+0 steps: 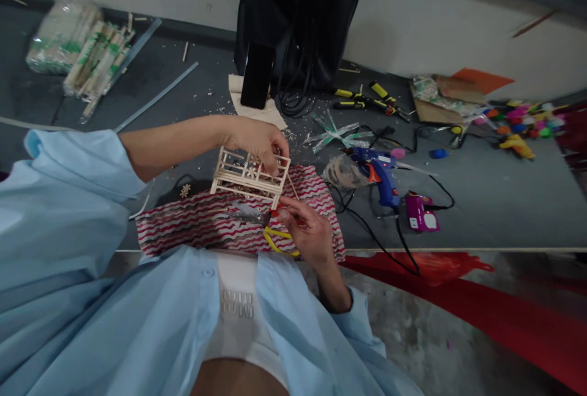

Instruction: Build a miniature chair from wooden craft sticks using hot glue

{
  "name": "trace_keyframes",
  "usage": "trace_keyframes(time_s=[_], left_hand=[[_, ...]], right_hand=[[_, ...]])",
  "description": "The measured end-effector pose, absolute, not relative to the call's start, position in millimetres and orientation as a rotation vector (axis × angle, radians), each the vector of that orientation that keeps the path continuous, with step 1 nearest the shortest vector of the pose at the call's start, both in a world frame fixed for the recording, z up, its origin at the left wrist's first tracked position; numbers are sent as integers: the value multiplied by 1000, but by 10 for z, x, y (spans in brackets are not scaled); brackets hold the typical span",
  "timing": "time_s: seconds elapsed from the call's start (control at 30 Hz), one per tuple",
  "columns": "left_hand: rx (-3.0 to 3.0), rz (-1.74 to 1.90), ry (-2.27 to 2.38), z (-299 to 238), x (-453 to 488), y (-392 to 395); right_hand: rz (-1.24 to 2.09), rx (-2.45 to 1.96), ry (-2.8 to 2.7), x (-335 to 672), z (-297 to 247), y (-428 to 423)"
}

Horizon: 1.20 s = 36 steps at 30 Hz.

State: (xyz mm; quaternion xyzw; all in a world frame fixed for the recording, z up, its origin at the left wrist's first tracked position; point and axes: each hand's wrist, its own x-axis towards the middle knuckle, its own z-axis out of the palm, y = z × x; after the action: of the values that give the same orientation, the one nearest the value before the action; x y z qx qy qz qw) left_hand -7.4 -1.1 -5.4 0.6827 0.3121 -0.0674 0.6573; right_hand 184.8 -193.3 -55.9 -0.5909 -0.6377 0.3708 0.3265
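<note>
A small frame of pale wooden sticks (247, 192), with flower-shaped wooden pieces in it, is held tilted over a red-and-white wavy-striped cloth (183, 231). My left hand (254, 142) reaches over its upper side, fingers bent down and closed on its sticks. Below its right corner, my right hand (312, 231) has thumb and forefinger closed at the frame's leg. Something red shows partly under the right fingers; its kind is hidden. Beside that hand lies a yellow looped handle (275, 240). A loose wooden flower (184, 190) rests left of the frame.
A blue glue gun (383, 176) and a purple box (420, 211) with black cords lie to the right. Yellow-and-black pliers (367, 102), a phone (258, 75) and a black bag (298, 17) are behind. Bagged sticks (98, 57) lie left, coloured pompoms (527, 118) right.
</note>
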Motion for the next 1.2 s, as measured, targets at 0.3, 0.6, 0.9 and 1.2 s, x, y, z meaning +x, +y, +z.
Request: trace_keyframes(time_s=[0.3, 0.6, 0.9, 1.2], left_hand=[[1569, 43, 758, -81, -64, -66], [1613, 172, 830, -92, -76, -96], [1698, 195, 722, -12, -129, -189], [2026, 205, 894, 120, -388, -277]], right_hand=[[783, -1557, -1651, 1892, -522, -1915], [203, -1336, -1996, 1754, -273, -1428], [24, -1343, -2367, 1585, -250, -1121], [75, -1316, -2399, 1618, -224, -1120]])
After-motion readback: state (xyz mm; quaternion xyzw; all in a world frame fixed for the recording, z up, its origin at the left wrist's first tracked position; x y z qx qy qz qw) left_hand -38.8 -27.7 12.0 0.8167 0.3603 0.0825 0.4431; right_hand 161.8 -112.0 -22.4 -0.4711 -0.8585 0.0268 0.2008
